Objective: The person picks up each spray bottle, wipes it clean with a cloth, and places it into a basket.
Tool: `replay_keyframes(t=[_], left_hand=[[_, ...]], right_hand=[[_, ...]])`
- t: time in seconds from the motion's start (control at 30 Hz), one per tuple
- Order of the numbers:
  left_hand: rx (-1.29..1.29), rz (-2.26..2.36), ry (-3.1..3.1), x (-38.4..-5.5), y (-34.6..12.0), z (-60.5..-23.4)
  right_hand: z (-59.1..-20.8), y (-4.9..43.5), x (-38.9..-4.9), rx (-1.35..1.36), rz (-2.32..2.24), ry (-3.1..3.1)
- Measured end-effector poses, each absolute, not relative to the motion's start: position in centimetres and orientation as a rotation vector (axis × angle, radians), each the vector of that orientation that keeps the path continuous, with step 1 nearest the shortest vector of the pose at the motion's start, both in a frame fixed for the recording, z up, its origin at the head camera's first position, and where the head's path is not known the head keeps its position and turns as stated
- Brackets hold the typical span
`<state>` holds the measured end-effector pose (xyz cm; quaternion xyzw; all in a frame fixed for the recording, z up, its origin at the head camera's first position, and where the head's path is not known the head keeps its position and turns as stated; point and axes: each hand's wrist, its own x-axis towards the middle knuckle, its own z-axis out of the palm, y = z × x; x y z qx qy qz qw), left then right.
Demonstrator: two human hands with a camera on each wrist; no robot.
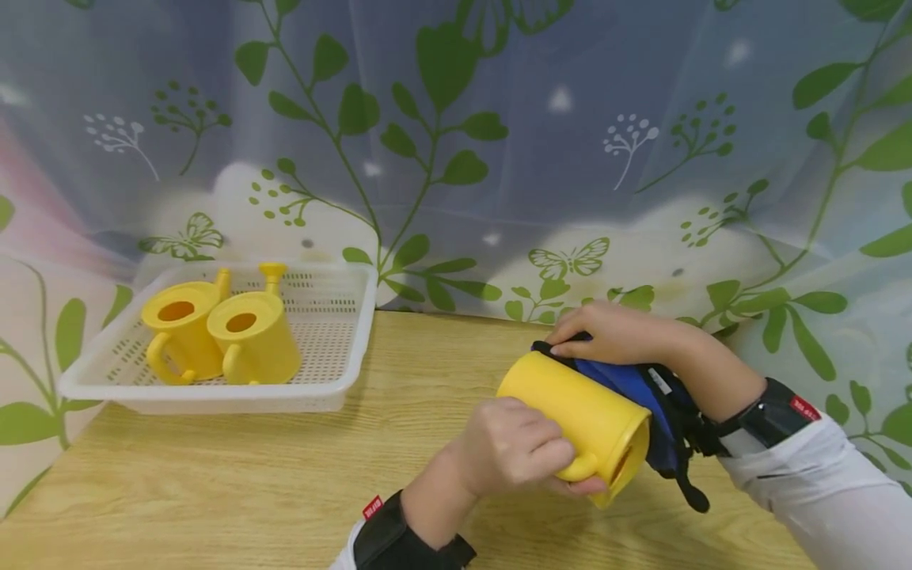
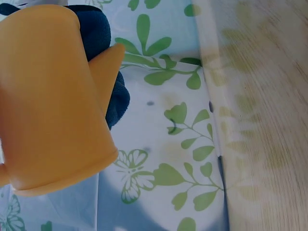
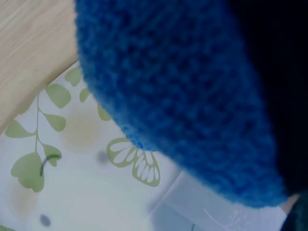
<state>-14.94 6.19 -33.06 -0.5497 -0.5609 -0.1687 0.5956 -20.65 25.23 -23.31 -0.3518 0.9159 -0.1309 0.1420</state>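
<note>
My left hand (image 1: 516,443) grips the handle of a yellow watering can (image 1: 570,404), which is tipped on its side above the table with its opening toward the lower right. In the left wrist view the can's body (image 2: 53,101) and spout (image 2: 107,72) show, with dark blue cloth behind them. My right hand (image 1: 606,332) holds a fuzzy blue cloth (image 1: 627,380) with black edging, a white label and a black strap, against the can's far side. The right wrist view is mostly filled by this fleecy cloth (image 3: 168,86); the fingers are hidden there.
A white perforated plastic basket (image 1: 356,340) stands at the left of the wooden table (image 1: 249,475). Two yellow watering cans (image 1: 264,340) stand upright in it. A curtain with printed leaves (image 1: 442,198) hangs behind the table.
</note>
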Motion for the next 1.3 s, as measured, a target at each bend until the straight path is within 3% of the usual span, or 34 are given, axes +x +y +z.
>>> replay_keyframes(t=[0.8, 1.3], left_hand=[[-1.227, -0.393, -1.239, -16.7, 5.1, -32.9], [-1.222, -0.371, -1.232, -15.9, 5.4, -32.7]], right_hand=[[-23.3, 31.3, -18.5, -1.121, -0.554, 2.491], [-22.9, 28.9, -19.6, -0.986, -0.509, 2.478]])
